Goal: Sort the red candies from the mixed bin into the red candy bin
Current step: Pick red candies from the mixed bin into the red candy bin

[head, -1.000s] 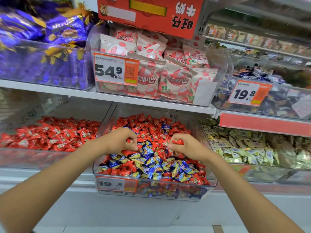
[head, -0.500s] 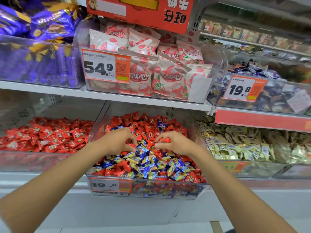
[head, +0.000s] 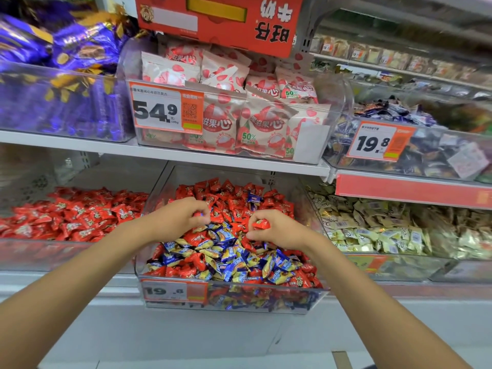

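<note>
Between the thumb and fingertips of the right hand (head: 279, 231) sits a red candy (head: 261, 224), pinched and held just clear of the heap, and that's the piece to watch. The left hand (head: 178, 218) is curled as well, fingers bunched on a small wrapper (head: 199, 214) at their tips. It looks red, though the blur there makes the colour hard to call. Both hands hover over the middle of the mixed bin (head: 234, 308), where blue-and-gold candies (head: 239, 262) pile up toward the front. Now the line that matters: the red candy bin (head: 40, 251) lies just beside it on the left, its open top stretching away leftward along the shelf. So the left hand is the nearer one, and the right would have to reach across it. Judging by the red left in the mix, plenty of sorting remains. Further out, pale candies (head: 372, 230) fill the bin on the right, and a price tag (head: 166, 109) fronts the shelf above.
</note>
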Action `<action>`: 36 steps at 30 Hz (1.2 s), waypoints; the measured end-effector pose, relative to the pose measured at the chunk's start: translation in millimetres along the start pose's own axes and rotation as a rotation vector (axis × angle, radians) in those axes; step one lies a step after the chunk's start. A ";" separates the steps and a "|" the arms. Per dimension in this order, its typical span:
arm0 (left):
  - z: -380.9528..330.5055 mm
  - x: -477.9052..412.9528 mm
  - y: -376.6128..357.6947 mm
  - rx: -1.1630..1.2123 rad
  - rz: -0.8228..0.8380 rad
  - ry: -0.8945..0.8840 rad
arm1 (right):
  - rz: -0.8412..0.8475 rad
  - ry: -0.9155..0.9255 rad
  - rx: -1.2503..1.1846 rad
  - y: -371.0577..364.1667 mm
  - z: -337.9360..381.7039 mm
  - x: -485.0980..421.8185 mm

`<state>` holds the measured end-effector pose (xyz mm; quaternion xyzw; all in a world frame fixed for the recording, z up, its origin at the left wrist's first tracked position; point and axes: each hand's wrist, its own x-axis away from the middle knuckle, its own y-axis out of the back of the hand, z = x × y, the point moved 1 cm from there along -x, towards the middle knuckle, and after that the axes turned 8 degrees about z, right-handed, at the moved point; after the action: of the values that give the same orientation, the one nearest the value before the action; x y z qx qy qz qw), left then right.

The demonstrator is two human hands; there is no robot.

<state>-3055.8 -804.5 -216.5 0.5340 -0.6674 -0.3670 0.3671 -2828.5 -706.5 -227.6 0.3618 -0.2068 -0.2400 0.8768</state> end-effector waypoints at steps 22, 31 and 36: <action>1.4 3.6 -3.3 0.103 -0.128 0.008 | 0.239 -0.152 0.148 -11.4 12.5 -40.6; -3.7 5.3 -2.3 0.081 -0.218 0.051 | -0.094 -0.037 -0.219 8.5 17.7 -6.7; -2.0 14.8 1.7 0.228 -0.300 -0.035 | -0.213 0.025 -0.322 2.6 37.6 18.2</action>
<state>-3057.1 -818.9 -212.7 0.6593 -0.6236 -0.3489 0.2339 -2833.5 -735.4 -197.7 0.2398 -0.1155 -0.3570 0.8954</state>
